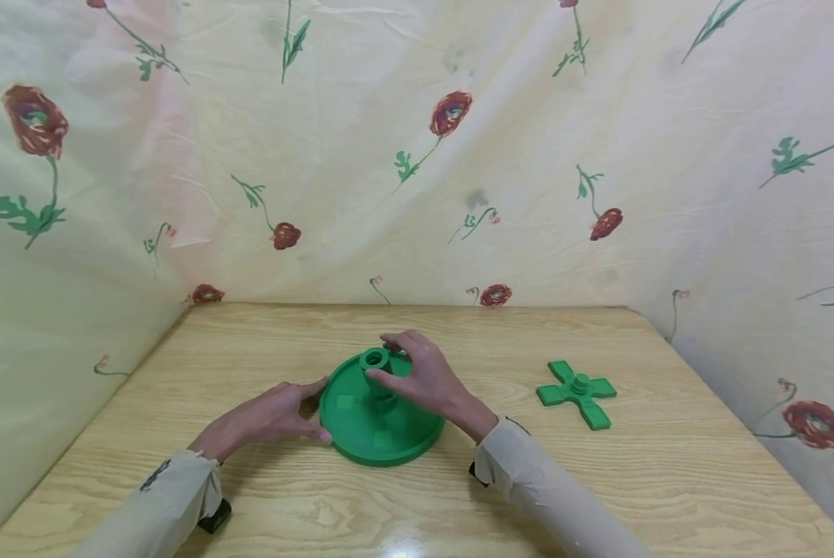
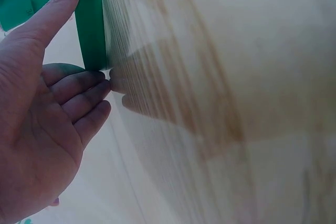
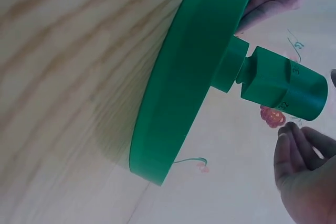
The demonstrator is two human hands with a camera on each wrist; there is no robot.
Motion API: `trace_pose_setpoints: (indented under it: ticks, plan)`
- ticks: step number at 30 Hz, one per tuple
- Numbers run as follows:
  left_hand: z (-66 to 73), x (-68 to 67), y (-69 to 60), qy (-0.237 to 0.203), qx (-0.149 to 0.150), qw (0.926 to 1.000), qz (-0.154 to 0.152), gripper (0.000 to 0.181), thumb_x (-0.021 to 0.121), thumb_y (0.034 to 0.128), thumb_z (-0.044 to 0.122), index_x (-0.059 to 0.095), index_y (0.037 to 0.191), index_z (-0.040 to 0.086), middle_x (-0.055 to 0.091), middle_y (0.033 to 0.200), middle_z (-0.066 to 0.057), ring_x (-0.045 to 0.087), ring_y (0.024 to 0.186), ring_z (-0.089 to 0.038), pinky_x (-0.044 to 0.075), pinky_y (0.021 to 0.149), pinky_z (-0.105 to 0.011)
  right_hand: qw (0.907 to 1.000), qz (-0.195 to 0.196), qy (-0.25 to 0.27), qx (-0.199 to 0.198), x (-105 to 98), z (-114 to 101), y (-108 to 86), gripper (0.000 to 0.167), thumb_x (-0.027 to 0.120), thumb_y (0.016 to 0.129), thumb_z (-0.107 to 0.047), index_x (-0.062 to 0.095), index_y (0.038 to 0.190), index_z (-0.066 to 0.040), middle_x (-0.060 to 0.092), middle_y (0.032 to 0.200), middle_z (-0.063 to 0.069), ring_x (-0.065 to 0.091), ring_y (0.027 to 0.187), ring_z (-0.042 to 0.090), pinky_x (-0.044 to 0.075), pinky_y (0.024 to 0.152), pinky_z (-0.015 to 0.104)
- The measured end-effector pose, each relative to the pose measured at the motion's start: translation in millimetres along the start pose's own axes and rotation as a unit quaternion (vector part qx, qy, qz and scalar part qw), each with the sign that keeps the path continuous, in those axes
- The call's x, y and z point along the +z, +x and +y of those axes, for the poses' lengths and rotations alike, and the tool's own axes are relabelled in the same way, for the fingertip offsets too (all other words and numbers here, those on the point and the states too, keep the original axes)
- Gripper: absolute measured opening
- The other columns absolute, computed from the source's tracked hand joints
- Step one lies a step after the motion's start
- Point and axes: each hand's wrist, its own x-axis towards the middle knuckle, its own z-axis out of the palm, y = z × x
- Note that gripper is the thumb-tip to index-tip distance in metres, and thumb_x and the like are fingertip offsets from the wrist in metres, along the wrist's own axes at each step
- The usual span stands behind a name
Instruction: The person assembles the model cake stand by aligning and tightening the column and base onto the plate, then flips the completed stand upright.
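1. Left hand (image 1: 273, 418): thumb and fingers spread, touching the left rim of the green round base (image 1: 350, 430), flat on the wooden table (image 1: 305, 508).
2. Right, well apart: green cross piece (image 1: 572, 393), stud upward.
3. Right hand (image 1: 427, 380): thumb and fingers parted around the upright hollow cylinder (image 3: 286, 83) at base centre; gap visible.
4. Far: floral sheet (image 1: 347, 170).

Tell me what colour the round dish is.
Green; the round dish shows best in the head view.
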Motion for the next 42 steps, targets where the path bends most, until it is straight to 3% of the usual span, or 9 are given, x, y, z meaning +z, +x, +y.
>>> trace_pose_setpoints:
  ticks: [3, 6, 11, 18, 23, 26, 31, 38, 42]
  plan:
    - [0.3, -0.1, -0.8, -0.004, 0.001, 1.0000, 0.001, 0.103, 0.085, 0.0841, 0.043, 0.035, 0.154, -0.013, 0.047, 0.153, -0.027, 0.046, 0.141, -0.036, 0.043, 0.109, -0.053, 0.9997, -0.018, -0.003, -0.018, -0.3, 1.0, 0.3, 0.047, 0.078, 0.095, -0.018, 0.065, 0.135, 0.003, 0.068, 0.123, 0.015, 0.064, 0.114, 0.030, 0.056, 0.094, 0.045]
    - [0.1, 0.0, -1.2, -0.006, 0.006, 1.0000, 0.001, 0.103, 0.085, 0.0840, 0.043, 0.035, 0.154, -0.013, 0.047, 0.153, -0.027, 0.046, 0.140, -0.036, 0.043, 0.108, -0.053, 0.9994, -0.016, -0.015, -0.027, -0.6, 1.3, -0.2, 0.042, 0.076, 0.096, -0.016, 0.067, 0.132, 0.003, 0.068, 0.121, 0.014, 0.064, 0.113, 0.028, 0.056, 0.093, 0.041]
    - [-0.3, 0.1, -0.7, -0.006, 0.009, 0.9999, 0.002, 0.103, 0.085, 0.0840, 0.043, 0.035, 0.154, -0.013, 0.048, 0.152, -0.027, 0.046, 0.140, -0.037, 0.043, 0.109, -0.053, 0.9995, 0.001, -0.031, -0.010, -2.2, 1.4, -1.2, 0.039, 0.079, 0.093, -0.018, 0.071, 0.125, 0.001, 0.066, 0.113, 0.011, 0.062, 0.104, 0.025, 0.056, 0.087, 0.040]
    - [-0.6, 0.3, -0.5, -0.006, 0.005, 1.0000, 0.001, 0.103, 0.086, 0.0836, 0.043, 0.035, 0.154, -0.013, 0.047, 0.152, -0.027, 0.046, 0.141, -0.036, 0.043, 0.109, -0.053, 0.9995, -0.012, -0.028, 0.001, -3.0, 0.0, -1.3, 0.037, 0.080, 0.093, -0.020, 0.071, 0.122, 0.000, 0.066, 0.114, 0.010, 0.062, 0.106, 0.025, 0.056, 0.090, 0.040]
    - [-2.1, 0.9, 0.1, -0.005, 0.007, 1.0000, 0.001, 0.104, 0.086, 0.0836, 0.044, 0.035, 0.154, -0.013, 0.047, 0.152, -0.027, 0.045, 0.141, -0.036, 0.043, 0.109, -0.053, 0.9991, -0.008, -0.031, 0.027, -3.3, -1.9, -1.6, 0.045, 0.082, 0.091, -0.026, 0.069, 0.126, 0.000, 0.067, 0.115, 0.011, 0.064, 0.104, 0.025, 0.057, 0.089, 0.044]
    - [-2.6, 1.1, 0.1, -0.005, 0.009, 0.9999, 0.002, 0.104, 0.086, 0.0834, 0.044, 0.035, 0.154, -0.013, 0.047, 0.152, -0.026, 0.046, 0.140, -0.035, 0.043, 0.109, -0.053, 0.9996, -0.011, -0.021, 0.019, -3.5, -1.3, -1.8, 0.047, 0.080, 0.093, -0.022, 0.067, 0.131, 0.001, 0.067, 0.120, 0.013, 0.064, 0.107, 0.027, 0.056, 0.090, 0.045]
    - [-3.0, 1.4, -0.5, -0.005, 0.006, 1.0000, 0.000, 0.104, 0.085, 0.0838, 0.044, 0.034, 0.154, -0.012, 0.047, 0.153, -0.026, 0.045, 0.141, -0.035, 0.043, 0.109, -0.053, 0.9998, -0.014, -0.015, 0.006, -2.9, -0.2, -1.5, 0.038, 0.079, 0.094, -0.020, 0.070, 0.124, 0.001, 0.068, 0.115, 0.012, 0.063, 0.103, 0.024, 0.056, 0.087, 0.041]
    - [-2.5, 1.4, -0.7, 0.001, 0.005, 1.0000, -0.001, 0.103, 0.085, 0.0841, 0.045, 0.035, 0.154, -0.012, 0.046, 0.154, -0.026, 0.045, 0.141, -0.035, 0.043, 0.109, -0.053, 0.9997, -0.022, -0.012, -0.004, -2.9, 2.0, -2.6, 0.048, 0.078, 0.094, -0.019, 0.064, 0.134, 0.002, 0.066, 0.118, 0.013, 0.062, 0.106, 0.028, 0.055, 0.088, 0.042]
    - [-1.8, 0.8, -0.7, -0.001, 0.006, 1.0000, -0.001, 0.103, 0.085, 0.0844, 0.044, 0.035, 0.154, -0.013, 0.046, 0.153, -0.026, 0.045, 0.141, -0.036, 0.043, 0.109, -0.053, 0.9994, -0.016, -0.026, -0.017, -2.3, 3.0, -2.4, 0.039, 0.079, 0.094, -0.017, 0.067, 0.126, 0.002, 0.067, 0.115, 0.013, 0.063, 0.103, 0.027, 0.056, 0.085, 0.040]
